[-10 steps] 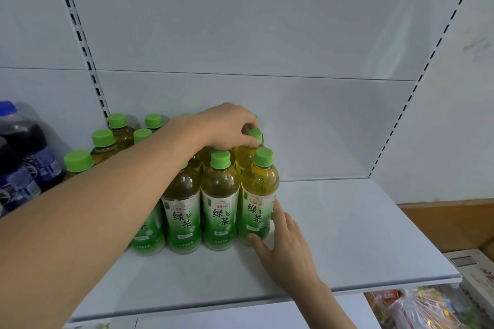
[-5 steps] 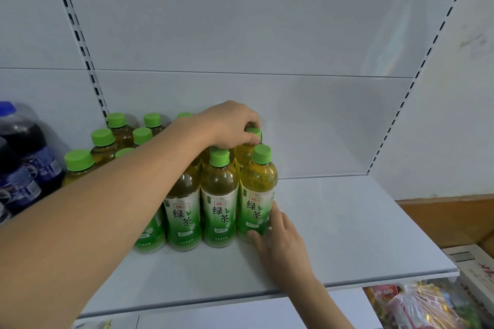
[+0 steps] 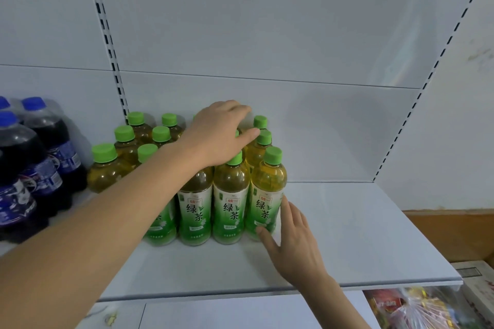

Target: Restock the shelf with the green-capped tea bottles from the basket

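Observation:
Several green-capped tea bottles (image 3: pixel 230 200) stand packed in rows on the white shelf (image 3: pixel 361 235), left of its middle. My left hand (image 3: pixel 217 132) hovers over the caps in the back rows with its fingers spread and relaxed, its thumb near the cap of a rear bottle (image 3: pixel 263 137). My right hand (image 3: pixel 292 240) rests flat against the lower side of the front right bottle (image 3: pixel 267 189), thumb on its label and fingers straight. The basket is not in view.
Dark soda bottles with blue caps (image 3: pixel 32 165) stand at the left end of the shelf. The right half of the shelf is bare white board up to the side wall. Below the shelf at the lower right lie wrapped snack packets (image 3: pixel 417 310) and a box (image 3: pixel 478 283).
My left hand has let go of the rear bottle's cap and opened, lifting slightly above the caps. My right hand stays pressed against the front right bottle.

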Tool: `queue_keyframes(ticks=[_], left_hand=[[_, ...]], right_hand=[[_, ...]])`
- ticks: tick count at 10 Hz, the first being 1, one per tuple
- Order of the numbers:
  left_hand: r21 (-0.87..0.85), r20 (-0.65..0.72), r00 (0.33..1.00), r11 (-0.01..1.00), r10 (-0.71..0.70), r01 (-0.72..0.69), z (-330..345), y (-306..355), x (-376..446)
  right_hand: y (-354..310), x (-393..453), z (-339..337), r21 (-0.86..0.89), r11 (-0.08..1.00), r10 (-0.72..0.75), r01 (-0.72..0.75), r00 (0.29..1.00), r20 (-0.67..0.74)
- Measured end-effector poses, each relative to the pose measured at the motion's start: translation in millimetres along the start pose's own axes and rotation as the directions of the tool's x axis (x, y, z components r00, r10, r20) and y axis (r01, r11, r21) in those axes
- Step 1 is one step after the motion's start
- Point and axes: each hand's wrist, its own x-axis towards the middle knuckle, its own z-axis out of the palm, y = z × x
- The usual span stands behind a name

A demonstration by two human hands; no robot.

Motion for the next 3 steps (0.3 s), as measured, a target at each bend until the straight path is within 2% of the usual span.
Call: queue_keyframes(ticks=[1,3], left_hand=[[0.049,-0.073,0.997,0.999,-0.002,0.006,-0.6,-1.5,-28.6],[0.156,-0.078,0.994,0.983,-0.082,0.094,-3.8,0.3,-88.6]], right_hand=[[-4.3,1.2,-9.4,-0.048,0.998,-0.046,0.043,0.997,-0.060],[-22.9,-3.8,-30.7,-0.241,0.970,-0.035,0.014,0.996,-0.086]])
